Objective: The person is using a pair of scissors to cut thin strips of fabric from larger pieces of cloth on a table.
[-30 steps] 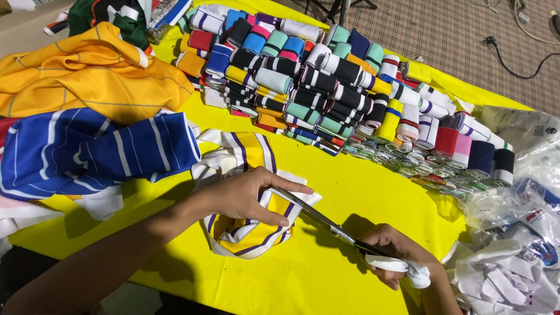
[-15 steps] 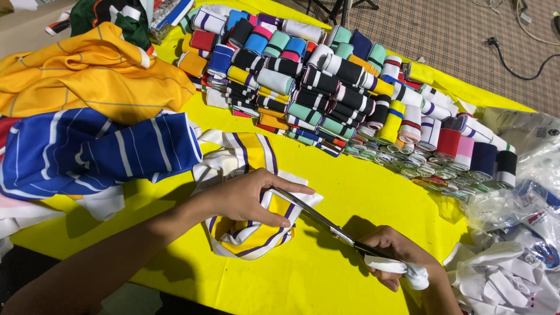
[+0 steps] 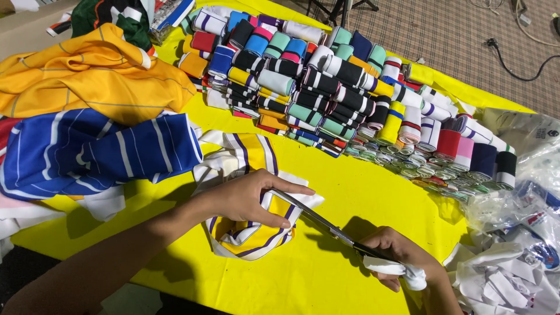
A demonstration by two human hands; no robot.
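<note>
My left hand (image 3: 252,199) lies flat on a yellow, white and purple striped collar piece (image 3: 248,233) on the yellow table cover (image 3: 350,192), pinning it down. My right hand (image 3: 402,259) grips the cloth-wrapped handles of a pair of scissors (image 3: 318,221). The long blades point up-left and their tips reach the collar piece just under my left fingers.
A big pile of rolled striped rib collars (image 3: 338,87) fills the far middle. Orange fabric (image 3: 87,70) and blue striped fabric (image 3: 99,151) lie at the left. White scraps (image 3: 513,286) and clear plastic bags (image 3: 525,169) sit at the right. A cable (image 3: 519,58) runs over the checked floor.
Almost nothing differs; the scissors and both hands stay in the same place on the collar piece.
</note>
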